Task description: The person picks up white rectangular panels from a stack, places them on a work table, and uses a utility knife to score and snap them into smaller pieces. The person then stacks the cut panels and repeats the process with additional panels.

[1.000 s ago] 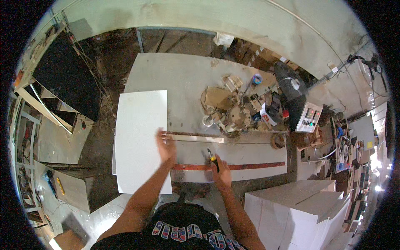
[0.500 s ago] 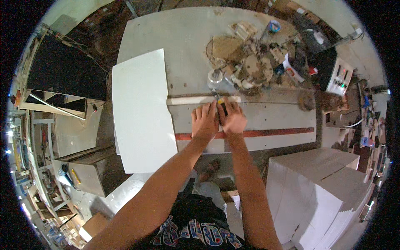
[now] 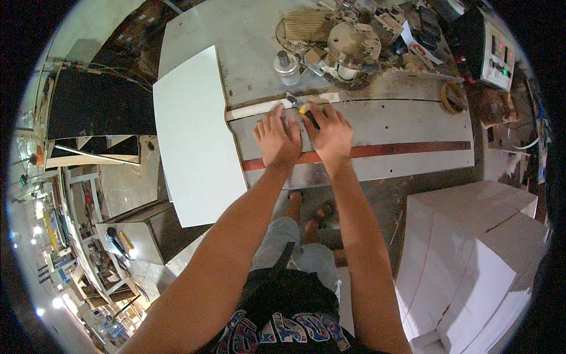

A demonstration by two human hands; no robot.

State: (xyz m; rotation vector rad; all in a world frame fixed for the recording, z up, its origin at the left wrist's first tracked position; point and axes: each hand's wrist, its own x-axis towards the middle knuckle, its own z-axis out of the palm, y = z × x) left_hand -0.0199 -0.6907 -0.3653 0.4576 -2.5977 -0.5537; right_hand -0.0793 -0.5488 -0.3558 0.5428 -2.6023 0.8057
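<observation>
My right hand [image 3: 330, 130] is closed around a small hand tool that looks like pliers [image 3: 305, 112], with black and yellow grips. Its dark metal head points up and left, over a narrow pale wooden strip [image 3: 250, 109] on the grey worktable. Beside it, my left hand [image 3: 277, 137] has bent, spread fingers, their tips by the strip's near edge. Motion blurs them somewhat, and I see nothing held there. A large white panel [image 3: 191, 135] lies to the left, next to one end of the strip.
Across the table [image 3: 365, 127] runs a reddish-brown band [image 3: 407, 150]. Beyond my hands stand a clear jar [image 3: 286, 68] and a dusty round machine [image 3: 354, 47]. A tape roll [image 3: 453, 97] and a control box [image 3: 498, 56] are at right. White boards [image 3: 466, 248] are stacked lower right.
The view has shifted, so the table sits higher in the picture. My hands have moved slightly apart, and more of the tool shows in my right hand.
</observation>
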